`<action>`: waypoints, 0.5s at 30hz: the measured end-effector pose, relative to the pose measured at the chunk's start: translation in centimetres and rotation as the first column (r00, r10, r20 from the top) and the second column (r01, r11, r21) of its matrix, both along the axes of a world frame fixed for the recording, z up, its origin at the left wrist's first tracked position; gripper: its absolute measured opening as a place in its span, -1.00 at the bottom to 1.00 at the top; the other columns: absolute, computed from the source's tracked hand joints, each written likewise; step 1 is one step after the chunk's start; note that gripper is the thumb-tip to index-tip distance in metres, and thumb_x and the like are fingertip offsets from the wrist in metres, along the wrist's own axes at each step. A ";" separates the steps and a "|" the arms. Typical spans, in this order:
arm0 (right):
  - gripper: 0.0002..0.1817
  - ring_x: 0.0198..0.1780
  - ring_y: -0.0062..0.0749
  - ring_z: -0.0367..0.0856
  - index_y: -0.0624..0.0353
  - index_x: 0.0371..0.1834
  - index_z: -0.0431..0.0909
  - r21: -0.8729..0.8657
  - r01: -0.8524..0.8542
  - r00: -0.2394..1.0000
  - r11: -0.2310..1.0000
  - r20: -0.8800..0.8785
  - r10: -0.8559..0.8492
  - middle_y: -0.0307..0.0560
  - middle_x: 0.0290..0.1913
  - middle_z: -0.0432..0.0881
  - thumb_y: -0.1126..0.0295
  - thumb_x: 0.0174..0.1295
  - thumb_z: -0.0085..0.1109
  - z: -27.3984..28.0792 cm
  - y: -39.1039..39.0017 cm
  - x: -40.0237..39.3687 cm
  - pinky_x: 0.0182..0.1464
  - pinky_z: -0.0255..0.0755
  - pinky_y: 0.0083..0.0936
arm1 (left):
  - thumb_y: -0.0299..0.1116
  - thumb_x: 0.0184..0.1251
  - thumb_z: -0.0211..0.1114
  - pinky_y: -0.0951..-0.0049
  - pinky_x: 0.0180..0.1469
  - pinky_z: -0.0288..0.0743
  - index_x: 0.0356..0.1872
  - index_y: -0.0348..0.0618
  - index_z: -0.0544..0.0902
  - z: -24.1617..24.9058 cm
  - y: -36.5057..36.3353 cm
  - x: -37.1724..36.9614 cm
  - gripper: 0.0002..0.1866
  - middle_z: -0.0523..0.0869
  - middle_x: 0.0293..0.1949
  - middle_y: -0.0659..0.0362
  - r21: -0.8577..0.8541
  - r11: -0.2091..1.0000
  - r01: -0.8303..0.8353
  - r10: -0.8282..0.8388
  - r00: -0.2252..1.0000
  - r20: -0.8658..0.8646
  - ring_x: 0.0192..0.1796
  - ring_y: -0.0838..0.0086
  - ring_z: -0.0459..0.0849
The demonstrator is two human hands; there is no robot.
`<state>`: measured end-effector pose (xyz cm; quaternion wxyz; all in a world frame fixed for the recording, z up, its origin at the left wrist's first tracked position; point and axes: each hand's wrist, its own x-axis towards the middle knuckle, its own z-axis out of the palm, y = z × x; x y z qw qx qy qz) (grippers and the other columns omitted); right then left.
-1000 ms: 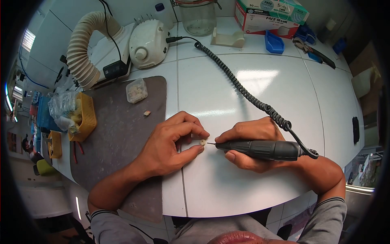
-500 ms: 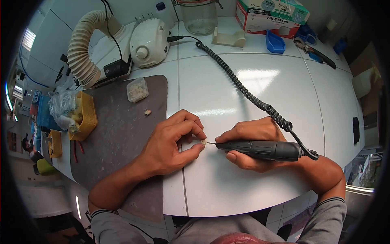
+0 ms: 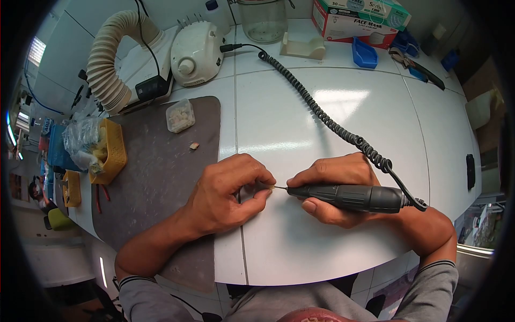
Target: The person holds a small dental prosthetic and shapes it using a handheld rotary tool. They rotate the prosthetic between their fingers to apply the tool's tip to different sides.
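My left hand [image 3: 225, 190] pinches a small off-white, tooth-like piece [image 3: 272, 187] between thumb and fingertips, which mostly cover it. Wrapped around a black rotary handpiece [image 3: 351, 198], my right hand [image 3: 340, 170] holds it level, pointing left. Its thin metal bit [image 3: 281, 188] reaches the piece; whether it touches is too small to tell. A coiled black cord [image 3: 316, 107] runs from the handpiece's rear to the white control unit [image 3: 197, 56]. On the grey mat [image 3: 155, 161] lie a clear tub [image 3: 180, 116] of pale pieces and one loose small piece [image 3: 194, 146].
A ribbed hose [image 3: 104, 59] arches at the back left. Yellow baskets [image 3: 115, 153] and red-handled pliers [image 3: 100, 198] are on the left. Along the back stand a glass jar [image 3: 263, 24], a cream cradle [image 3: 302, 49], a blue tray [image 3: 365, 53] and a face mask box [image 3: 354, 27].
My left fingers have shifted and turned, covering more of the small piece. The handpiece has moved very slightly right, its bit still at the piece.
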<state>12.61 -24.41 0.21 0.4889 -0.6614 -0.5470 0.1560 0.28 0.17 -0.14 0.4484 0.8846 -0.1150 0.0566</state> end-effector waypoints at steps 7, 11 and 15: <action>-0.67 -0.33 -0.23 0.87 0.25 -0.03 0.81 -0.031 0.021 0.999 0.999 0.040 -0.020 0.02 -0.28 0.85 0.31 0.20 0.42 -0.2 0.1 0.1 -0.24 0.76 -0.39 | -0.59 0.25 0.57 0.52 -0.29 0.57 -0.15 -0.25 0.81 0.6 0.4 0.4 -0.82 0.80 -0.24 0.15 -0.014 1.000 0.003 -0.004 0.998 -0.064 -0.27 0.55 0.77; -0.67 -0.33 -0.23 0.87 0.26 -0.03 0.81 -0.039 0.017 0.999 0.999 0.039 -0.016 0.02 -0.28 0.85 0.31 0.20 0.42 -0.3 0.1 0.1 -0.24 0.76 -0.39 | -0.57 0.29 0.58 0.50 -0.23 0.62 -0.14 -0.28 0.81 1.2 0.2 0.1 -0.84 0.83 -0.22 0.11 -0.021 1.000 -0.014 0.011 0.988 -0.153 -0.22 0.49 0.82; -0.68 -0.32 -0.23 0.88 0.25 -0.02 0.81 -0.030 0.023 0.999 0.999 0.040 -0.021 0.01 -0.28 0.85 0.31 0.21 0.42 -0.1 0.2 0.0 -0.23 0.76 -0.39 | -0.59 0.29 0.57 0.51 -0.24 0.62 -0.14 -0.29 0.81 1.1 0.1 0.0 -0.84 0.83 -0.23 0.12 -0.006 1.000 -0.017 0.016 0.992 -0.129 -0.25 0.51 0.81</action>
